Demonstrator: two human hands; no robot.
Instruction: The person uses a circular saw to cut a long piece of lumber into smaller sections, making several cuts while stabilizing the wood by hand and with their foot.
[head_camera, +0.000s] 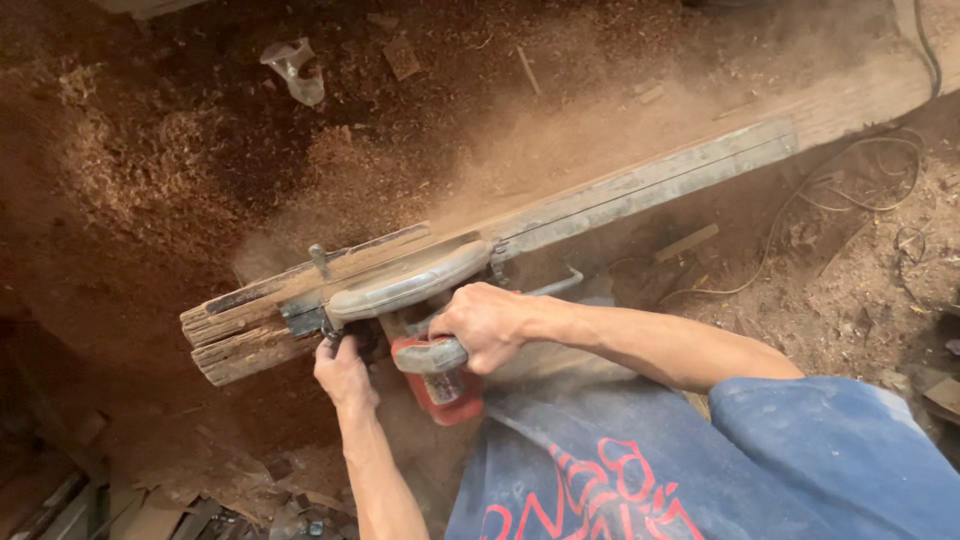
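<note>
Circular saw (425, 330), red-bodied with a grey blade guard, sits on top of a long weathered wooden beam (560, 210) that runs from the lower left up toward the upper right of the view, above a floor (150, 170) thick with sawdust. The saw is near the beam's left end, with a cloud of fine dust blowing off behind it toward the upper right. A dark line or groove runs along the beam's top face ahead of the tool.

The right hand (487, 325) is wrapped tightly around the saw's handle, fingers closed on the grip. The left hand (343, 372) is closed low on the front of the saw, at the base by the beam's near edge, steadying it; exactly what part it grips is hidden.

Judging by the flying dust, a lengthwise cut along the beam is under way. Carrying it on would call for keeping both hands firm, the base flat on the wood, and the blade tracking the line. A power cable (860, 190) lies looped on the floor at the right, and a clear plastic cup (295, 68) lies in the sawdust at the upper left.
</note>
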